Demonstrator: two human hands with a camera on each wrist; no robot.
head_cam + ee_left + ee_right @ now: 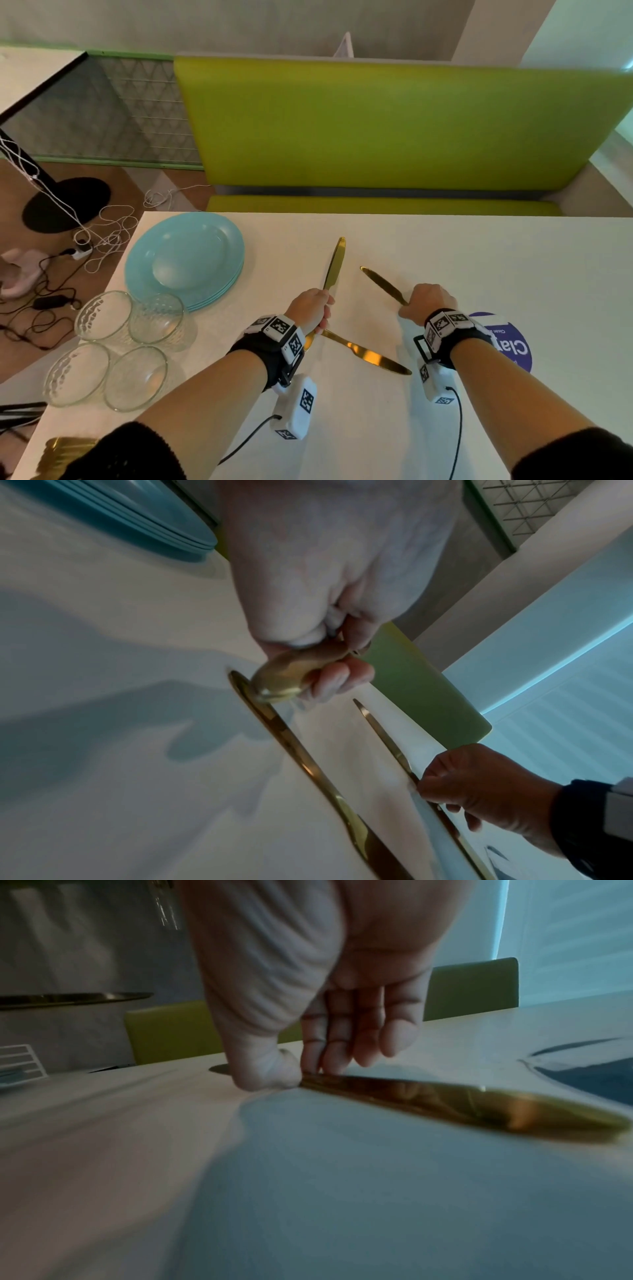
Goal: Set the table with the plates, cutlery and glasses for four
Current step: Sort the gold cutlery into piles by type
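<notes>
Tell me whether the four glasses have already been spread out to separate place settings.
No: in the head view the four glasses stand clustered together at the table's left edge, beside the stacked blue plates.

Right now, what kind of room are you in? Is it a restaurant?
Probably a café or diner-style eating area, though it could be a home nook. A long green bench runs along a white table, which holds stacked blue plates, glasses and gold knives.
</notes>
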